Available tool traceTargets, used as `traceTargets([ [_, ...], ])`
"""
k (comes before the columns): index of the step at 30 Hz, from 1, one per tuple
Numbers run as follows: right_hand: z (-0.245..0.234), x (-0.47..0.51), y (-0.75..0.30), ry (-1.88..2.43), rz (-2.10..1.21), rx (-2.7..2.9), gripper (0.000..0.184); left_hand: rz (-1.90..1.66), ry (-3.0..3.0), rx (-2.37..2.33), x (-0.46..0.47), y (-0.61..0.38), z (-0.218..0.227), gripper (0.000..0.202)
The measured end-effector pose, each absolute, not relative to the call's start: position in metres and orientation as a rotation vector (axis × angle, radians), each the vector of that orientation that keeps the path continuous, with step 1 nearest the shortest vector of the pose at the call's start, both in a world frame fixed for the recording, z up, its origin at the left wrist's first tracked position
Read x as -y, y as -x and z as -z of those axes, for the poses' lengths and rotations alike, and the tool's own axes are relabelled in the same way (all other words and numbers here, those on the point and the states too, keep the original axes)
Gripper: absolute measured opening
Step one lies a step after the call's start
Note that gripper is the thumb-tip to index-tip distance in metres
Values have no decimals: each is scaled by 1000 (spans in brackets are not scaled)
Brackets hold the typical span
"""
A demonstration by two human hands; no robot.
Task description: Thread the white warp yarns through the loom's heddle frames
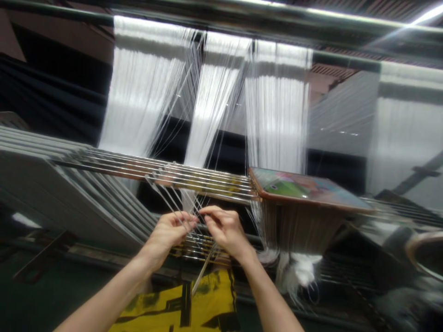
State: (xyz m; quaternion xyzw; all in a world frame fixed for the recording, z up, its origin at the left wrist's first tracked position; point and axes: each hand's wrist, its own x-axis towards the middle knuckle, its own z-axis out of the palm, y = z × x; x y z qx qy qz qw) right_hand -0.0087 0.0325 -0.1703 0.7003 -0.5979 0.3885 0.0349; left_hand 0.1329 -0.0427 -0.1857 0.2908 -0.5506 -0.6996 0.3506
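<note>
My left hand (175, 229) is closed in a pinch among several thin heddles (168, 196), at the front of the metal heddle bars (207, 177). Close beside it, my right hand (225, 227) has thumb and forefinger drawn together at the white warp threads (188, 199). The fingertips of both hands almost meet there, and fine strands cross between them. A slim, pale stick-like tool (204, 269) slants down from below my right hand; I cannot tell whether the hand holds it. The strand ends at the fingertips are blurred.
Wide sheets of white yarn (141, 97) hang from a roller (346, 20) above. A flat board with a colourful picture (311, 184) rests on the bars at right, above a knotted yarn bundle (302, 269). Packed heddles (86, 203) fill the left. Yellow-and-black cloth (211, 299) lies below my hands.
</note>
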Motion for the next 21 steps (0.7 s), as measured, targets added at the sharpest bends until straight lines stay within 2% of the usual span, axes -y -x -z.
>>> traceTargets([
  [6,172,-28,7,-2087,-1113,1925,13,1791,-739,1475,40,-131,191,20],
  [8,173,-29,7,-2097,-1117,1914,13,1624,-752,1604,42,-130,197,19],
  [11,176,-33,8,-2151,-1117,1852,17,1177,-844,1773,46,-133,207,25],
  [13,178,-34,8,-2173,-1135,1795,20,1065,-866,1817,48,-134,211,28],
  [18,181,-30,5,-2132,-1133,1795,19,1654,-708,1725,42,-136,206,24],
  [21,183,-32,8,-2173,-1126,1810,23,1873,-666,1577,40,-141,198,25],
])
